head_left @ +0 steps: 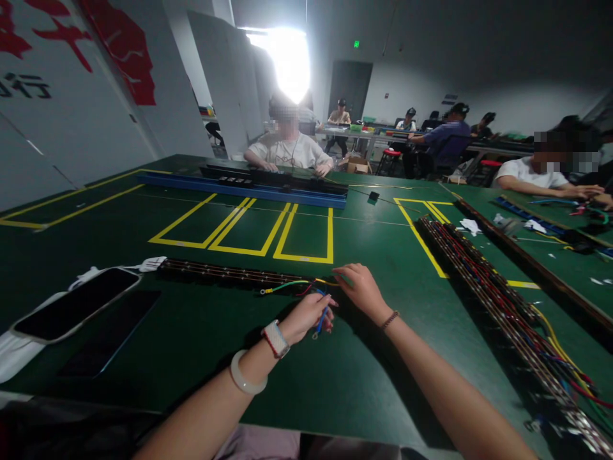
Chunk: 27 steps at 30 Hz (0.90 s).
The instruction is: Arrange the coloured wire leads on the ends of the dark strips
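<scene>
1. Before you, a green table [378,249] bears yellow tape outlines [330,236].
2. On your left, a pale wall [48,131] shows red graphics [127,48].
3. Far off: a glaring light [290,61], a grey door [351,89], red stools [391,153].

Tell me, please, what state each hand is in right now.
Left hand: closed, holding the blue wire.
Right hand: fingers curled by the yellow wire; whether it grips cannot be told.
</scene>
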Motion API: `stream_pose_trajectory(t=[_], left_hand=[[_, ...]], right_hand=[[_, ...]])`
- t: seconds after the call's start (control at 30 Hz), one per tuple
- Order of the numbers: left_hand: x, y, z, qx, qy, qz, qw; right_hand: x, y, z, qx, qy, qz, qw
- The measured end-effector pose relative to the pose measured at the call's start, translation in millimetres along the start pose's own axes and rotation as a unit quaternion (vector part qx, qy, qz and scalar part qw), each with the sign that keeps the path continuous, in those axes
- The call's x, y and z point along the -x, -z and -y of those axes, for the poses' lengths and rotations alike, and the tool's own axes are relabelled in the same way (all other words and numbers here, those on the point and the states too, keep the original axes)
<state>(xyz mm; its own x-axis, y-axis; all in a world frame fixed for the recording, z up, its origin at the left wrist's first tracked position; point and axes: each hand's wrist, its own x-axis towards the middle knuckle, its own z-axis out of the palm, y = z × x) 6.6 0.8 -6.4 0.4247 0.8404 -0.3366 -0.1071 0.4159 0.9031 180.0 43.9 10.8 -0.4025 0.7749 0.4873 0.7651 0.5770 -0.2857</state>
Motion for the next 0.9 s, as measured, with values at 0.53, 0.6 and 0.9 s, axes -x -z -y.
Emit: stream_pose_trajectory(t=[0.53, 0.6, 0.9], left_hand=[[13, 15.9, -16, -0.417, -0.176, -0.129, 0.882], [12, 16.6, -17, -0.402, -0.141, -0.134, 0.894], [11, 36.0, -30, -0.013, 0.131, 0.035, 0.991]], right_hand=[[35, -14, -11, 0.040, -0.056, 0.023, 0.997], [35, -15, -11, 0.035, -0.055, 0.026, 0.998], [35, -14, -11, 0.020, -0.052, 0.030, 0.998]])
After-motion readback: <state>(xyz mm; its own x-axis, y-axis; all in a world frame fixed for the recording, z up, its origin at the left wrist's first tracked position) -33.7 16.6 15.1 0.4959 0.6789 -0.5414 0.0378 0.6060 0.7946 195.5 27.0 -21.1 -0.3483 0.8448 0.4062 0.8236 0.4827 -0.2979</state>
